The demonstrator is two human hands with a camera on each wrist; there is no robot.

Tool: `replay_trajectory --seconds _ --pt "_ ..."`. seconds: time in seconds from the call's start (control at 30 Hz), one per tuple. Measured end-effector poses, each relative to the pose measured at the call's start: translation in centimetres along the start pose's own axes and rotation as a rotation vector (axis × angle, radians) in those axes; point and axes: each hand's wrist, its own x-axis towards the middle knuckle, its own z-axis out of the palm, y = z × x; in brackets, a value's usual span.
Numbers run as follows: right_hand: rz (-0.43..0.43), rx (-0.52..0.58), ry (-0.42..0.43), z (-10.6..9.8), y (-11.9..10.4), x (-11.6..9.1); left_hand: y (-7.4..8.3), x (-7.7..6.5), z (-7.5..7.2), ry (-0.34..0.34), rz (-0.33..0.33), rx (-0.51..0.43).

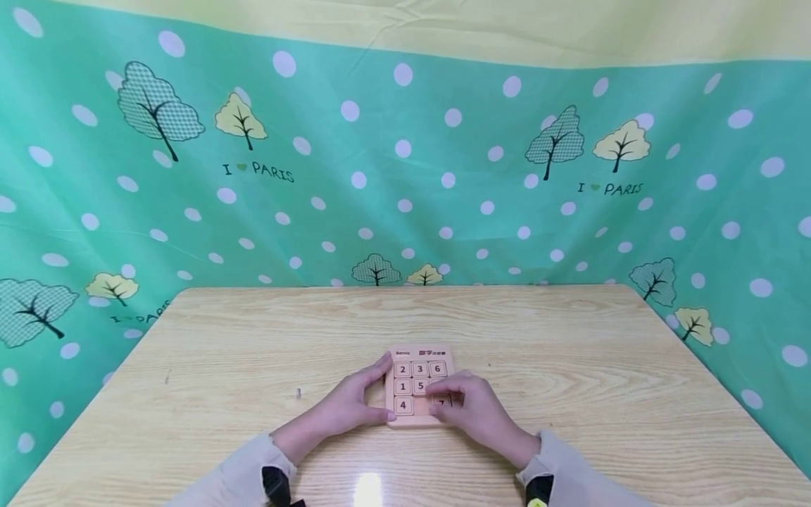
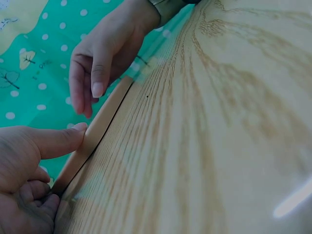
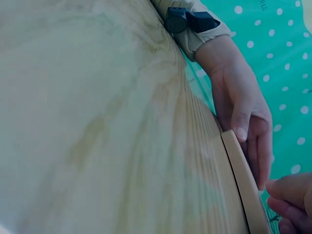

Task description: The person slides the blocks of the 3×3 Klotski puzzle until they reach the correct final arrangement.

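A pink number sliding puzzle [image 1: 420, 421] lies flat on the table. Its tiles read 2, 3, 6 on top and 1, 5 in the middle row. Below them are tile 4 [image 1: 403, 405], a gap, and a partly covered 7. My left hand [image 1: 347, 403] holds the board's left side, thumb at the lower left corner and fingers along the edge. Over the right side is my right hand [image 1: 472, 408], index finger by the 5 and thumb by the 7. It covers the middle row's right spot. In the left wrist view its fingers are loosely bent.
The wood-grain table [image 1: 253, 338] extends around the puzzle on all sides. Behind it hangs a green dotted cloth [image 1: 405, 169] with printed trees. A small dark mark [image 1: 298, 393] shows on the table left of the puzzle. Light glares off the front.
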Motion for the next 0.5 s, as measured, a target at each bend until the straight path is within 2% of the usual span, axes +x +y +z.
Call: replay_trajectory --seconds 0.5 --pt "0.036 -0.034 0.029 -1.6 1.2 -0.7 0.0 0.0 0.1 -0.001 -0.003 0.000"
